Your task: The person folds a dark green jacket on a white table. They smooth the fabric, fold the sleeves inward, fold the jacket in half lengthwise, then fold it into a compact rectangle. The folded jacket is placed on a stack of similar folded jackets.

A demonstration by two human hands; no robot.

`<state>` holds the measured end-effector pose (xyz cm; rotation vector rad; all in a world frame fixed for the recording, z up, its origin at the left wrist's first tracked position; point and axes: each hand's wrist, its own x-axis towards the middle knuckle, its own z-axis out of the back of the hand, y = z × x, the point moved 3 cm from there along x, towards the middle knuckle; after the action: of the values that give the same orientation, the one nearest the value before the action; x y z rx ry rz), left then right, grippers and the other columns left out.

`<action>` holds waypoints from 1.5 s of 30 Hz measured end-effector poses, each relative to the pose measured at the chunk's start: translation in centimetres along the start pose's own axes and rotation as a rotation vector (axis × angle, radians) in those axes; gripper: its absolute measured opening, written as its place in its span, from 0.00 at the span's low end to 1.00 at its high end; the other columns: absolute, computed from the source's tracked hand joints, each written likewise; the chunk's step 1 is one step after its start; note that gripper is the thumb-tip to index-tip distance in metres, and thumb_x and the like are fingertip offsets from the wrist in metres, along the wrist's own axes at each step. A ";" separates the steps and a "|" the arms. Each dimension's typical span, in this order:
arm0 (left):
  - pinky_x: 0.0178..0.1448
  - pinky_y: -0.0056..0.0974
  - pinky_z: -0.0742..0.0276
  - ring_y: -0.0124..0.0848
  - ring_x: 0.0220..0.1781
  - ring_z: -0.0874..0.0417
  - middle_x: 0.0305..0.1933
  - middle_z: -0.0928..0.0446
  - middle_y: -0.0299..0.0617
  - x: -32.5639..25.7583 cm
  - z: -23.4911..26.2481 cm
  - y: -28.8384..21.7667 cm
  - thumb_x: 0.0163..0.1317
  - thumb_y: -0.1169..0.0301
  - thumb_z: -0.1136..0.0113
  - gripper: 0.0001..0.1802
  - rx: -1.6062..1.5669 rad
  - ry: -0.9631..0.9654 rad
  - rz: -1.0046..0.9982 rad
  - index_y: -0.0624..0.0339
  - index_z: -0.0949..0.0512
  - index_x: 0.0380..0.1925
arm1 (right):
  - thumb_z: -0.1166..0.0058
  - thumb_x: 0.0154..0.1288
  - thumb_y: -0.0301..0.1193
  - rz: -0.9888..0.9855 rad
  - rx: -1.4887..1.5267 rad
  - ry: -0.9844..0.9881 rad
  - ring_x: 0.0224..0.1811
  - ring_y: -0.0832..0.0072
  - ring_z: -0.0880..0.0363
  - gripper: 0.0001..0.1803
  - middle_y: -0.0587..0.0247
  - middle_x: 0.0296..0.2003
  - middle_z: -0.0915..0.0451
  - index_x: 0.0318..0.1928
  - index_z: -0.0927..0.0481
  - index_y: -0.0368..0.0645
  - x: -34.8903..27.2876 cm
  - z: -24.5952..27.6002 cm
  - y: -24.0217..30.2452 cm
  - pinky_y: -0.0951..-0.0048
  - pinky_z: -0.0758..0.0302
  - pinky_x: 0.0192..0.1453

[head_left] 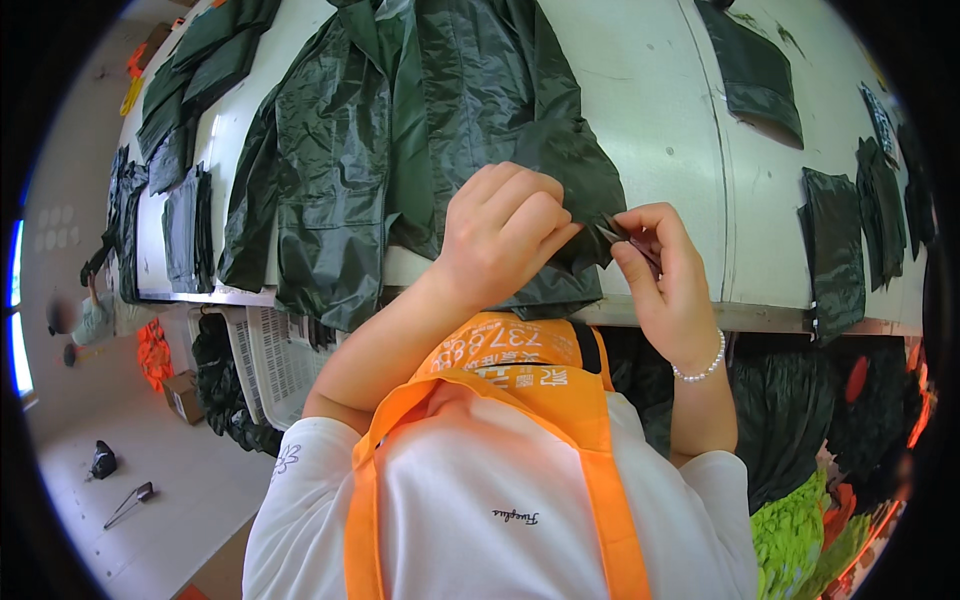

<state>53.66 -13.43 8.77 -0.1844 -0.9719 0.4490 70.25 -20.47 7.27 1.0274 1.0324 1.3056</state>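
Observation:
A dark green, shiny jacket (335,170) lies spread over the table edge in front of me, its lower part hanging toward my body. My left hand (503,235) is closed in a pinch on the jacket near its lower right part, with the fingertips partly hidden. Just to the right, my right hand (668,275) grips small thread snips (612,231). Their pointed blades face left, close to the green fabric and my left fingertips. Any thread there is too fine to make out.
Folded dark green garments (187,230) lie at the left of the pale table (665,130). More folded pieces (835,245) lie at the right. Below the table edge stand a white plastic basket (280,365) and heaped dark garments (790,410), with bright yellow-green fabric (790,530) lower right.

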 end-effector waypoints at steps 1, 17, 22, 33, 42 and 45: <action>0.28 0.35 0.31 0.35 0.25 0.25 0.26 0.25 0.40 0.0 -0.1 0.0 0.31 0.80 0.29 0.17 -0.003 0.004 -0.002 0.58 0.29 0.21 | 0.49 0.64 0.21 0.010 -0.002 -0.016 0.33 0.80 0.28 0.10 0.61 0.36 0.26 0.45 0.32 0.35 0.0 -0.1 0.0 0.80 0.29 0.39; 0.43 0.42 0.26 0.41 0.39 0.19 0.38 0.18 0.43 -1.0 -1.2 0.0 0.34 0.78 0.30 0.15 -0.090 0.076 0.169 0.57 0.30 0.19 | 0.43 0.60 0.22 0.127 -0.051 -0.290 0.26 0.82 0.30 0.10 0.65 0.31 0.25 0.42 0.27 0.37 2.9 1.2 -2.4 0.81 0.31 0.31; 0.48 0.39 0.24 0.40 0.48 0.19 0.46 0.20 0.45 -7.1 -6.0 -1.5 0.48 0.70 0.31 0.14 -0.536 0.732 0.606 0.61 0.24 0.32 | 0.42 0.60 0.29 -0.095 -0.702 -0.533 0.36 0.65 0.24 0.10 0.57 0.36 0.22 0.41 0.24 0.39 9.6 13.1 -20.1 0.68 0.27 0.42; 0.54 0.44 0.31 0.44 0.50 0.26 0.44 0.26 0.52 -30.2 16.9 9.0 0.46 0.62 0.28 0.34 1.188 -0.243 1.189 0.69 0.31 0.50 | 0.45 0.64 0.31 0.138 -0.462 -0.384 0.44 0.67 0.22 0.15 0.55 0.43 0.23 0.50 0.24 0.41 10.3 4.6 -12.8 0.70 0.27 0.48; 0.55 0.45 0.23 0.40 0.47 0.19 0.48 0.22 0.45 -35.2 11.3 7.4 0.61 0.69 0.39 0.17 -1.279 -1.159 1.832 0.63 0.28 0.48 | 0.36 0.53 0.41 0.154 -0.751 0.314 0.47 0.56 0.28 0.27 0.49 0.41 0.27 0.48 0.27 0.37 1.5 -21.5 -8.3 0.62 0.26 0.48; 0.49 0.37 0.19 0.38 0.48 0.21 0.48 0.24 0.49 -33.0 13.0 8.4 0.62 0.78 0.46 0.13 -1.247 -1.019 1.900 0.66 0.30 0.48 | 0.39 0.54 0.35 0.212 -0.836 0.312 0.45 0.53 0.28 0.20 0.47 0.38 0.26 0.43 0.25 0.35 1.0 -21.4 -12.5 0.61 0.27 0.48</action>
<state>24.63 -21.31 -11.85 -2.3051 -1.7410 1.6865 52.39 -19.51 -9.96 0.2995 0.4931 1.8805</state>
